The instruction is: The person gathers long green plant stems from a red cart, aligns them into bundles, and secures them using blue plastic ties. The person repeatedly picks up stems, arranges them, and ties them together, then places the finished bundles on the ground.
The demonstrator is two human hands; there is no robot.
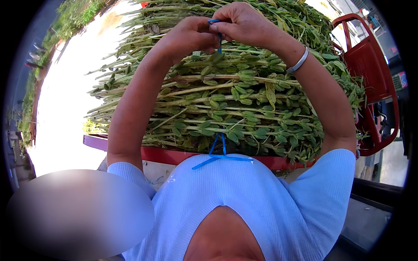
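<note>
A tall heap of cut green stalks with pods (pixel 217 93) lies in front of me, the stems pointing left and the leafy tops right. Above its far part, my left hand (pixel 189 38) and my right hand (pixel 244 27) meet, fingers closed in pinches. Between them they hold a thin blue cord (pixel 220 45); a small loop of it shows at the fingertips, and one length runs down to the stalks. On the near side hangs a second stretch of blue cord (pixel 217 152), crossed over itself with two loose ends in front of my shirt.
The heap rests on a vehicle bed with a red side rail (pixel 167 155) close to my body. At the right stands a red metal seat frame (pixel 370 74). Bright pavement (pixel 65 100) and a strip of green plants (pixel 80 19) lie to the left. A blurred patch covers the lower left.
</note>
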